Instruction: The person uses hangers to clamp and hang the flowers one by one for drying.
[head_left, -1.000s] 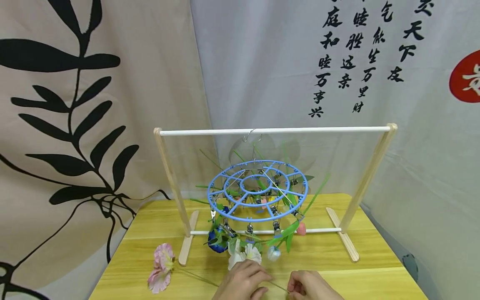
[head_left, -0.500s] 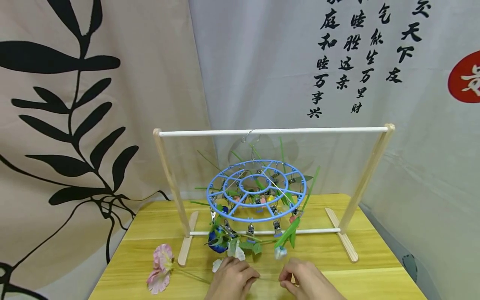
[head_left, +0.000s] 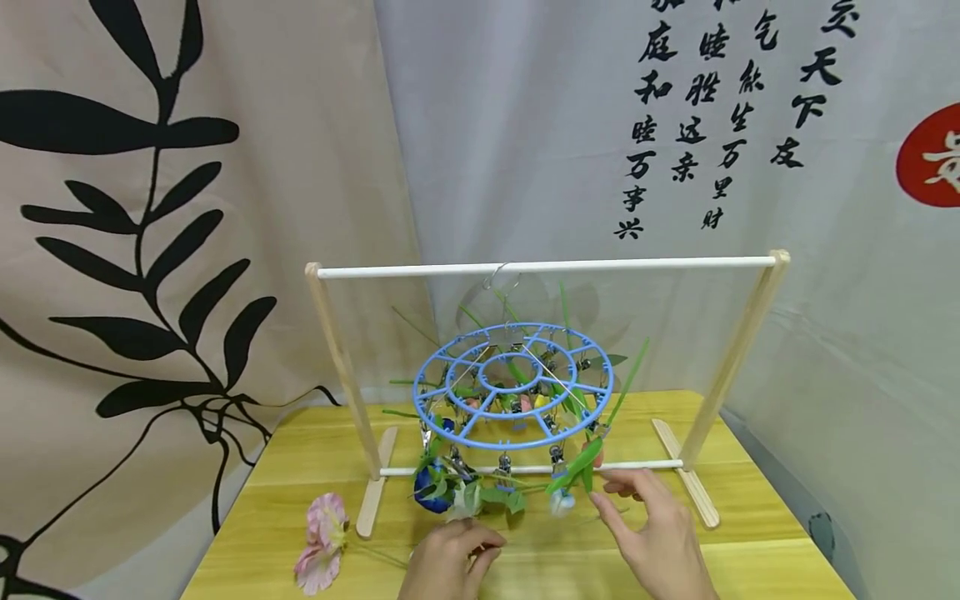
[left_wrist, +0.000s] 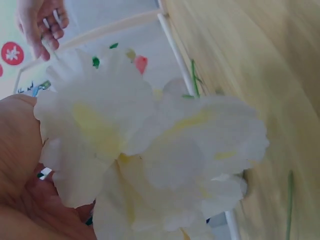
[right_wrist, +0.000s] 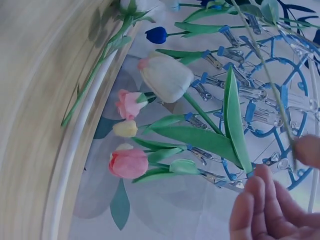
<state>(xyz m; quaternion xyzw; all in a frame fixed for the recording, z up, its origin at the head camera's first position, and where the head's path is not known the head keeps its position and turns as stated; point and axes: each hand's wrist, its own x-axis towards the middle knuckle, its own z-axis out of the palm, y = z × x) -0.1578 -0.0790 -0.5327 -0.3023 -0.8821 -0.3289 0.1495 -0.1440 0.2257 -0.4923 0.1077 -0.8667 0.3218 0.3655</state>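
My left hand (head_left: 453, 558) is low at the front of the table, fingers curled at a white flower (left_wrist: 135, 140) whose ruffled petals fill much of the left wrist view. Its thin stem (right_wrist: 272, 90) runs across the right wrist view, the end close to my right thumb. My right hand (head_left: 656, 529) is raised, thumb and fingers apart, beside a hanging white tulip (right_wrist: 167, 75) and its green leaves (right_wrist: 235, 120). A blue round clip hanger (head_left: 513, 442) hangs above, with several flowers in its metal clips (head_left: 557, 457). Part of the left hand hides behind petals.
A wooden stand (head_left: 547, 264) with white crossbars carries the hanger. A pink flower (head_left: 322, 542) lies on the wooden table (head_left: 750, 550) at left, its stem pointing toward my left hand. A blue rose (head_left: 429, 490) and a pink tulip (right_wrist: 129, 164) hang from clips.
My right hand has left the stem area near my left hand, rising to the right beside the tulip leaves with fingers spread. My left hand has shifted slightly left.
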